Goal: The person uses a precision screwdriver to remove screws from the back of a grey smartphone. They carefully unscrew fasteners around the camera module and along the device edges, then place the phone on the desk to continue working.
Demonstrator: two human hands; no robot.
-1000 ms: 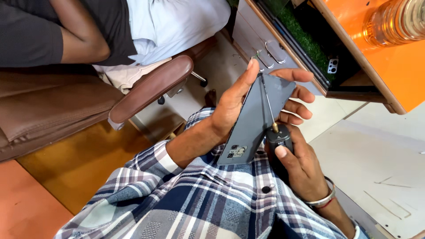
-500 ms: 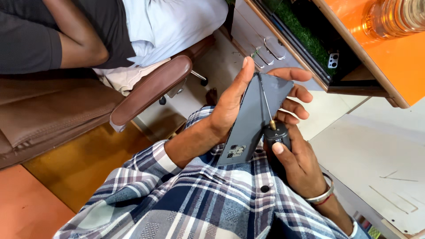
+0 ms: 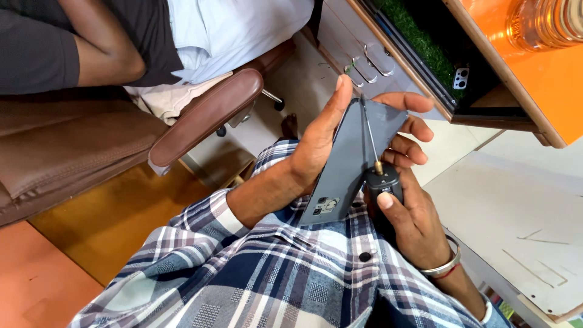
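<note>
Since the earlier frame little is changed: the screwdriver (image 3: 381, 176) is still set against the grey phone (image 3: 352, 159). The phone is clasped upright above the lap by the left hand (image 3: 328, 143), fingers wrapped around its edges. The screwdriver's black handle is gripped by the right hand (image 3: 413, 218).

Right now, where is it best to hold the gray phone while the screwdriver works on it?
Probably by its long edges, from behind, as the left hand does now. The phone is flat, thin and stands tilted; thumb on one edge and fingers on the other leave its back clear for the screwdriver in the right hand.
</note>
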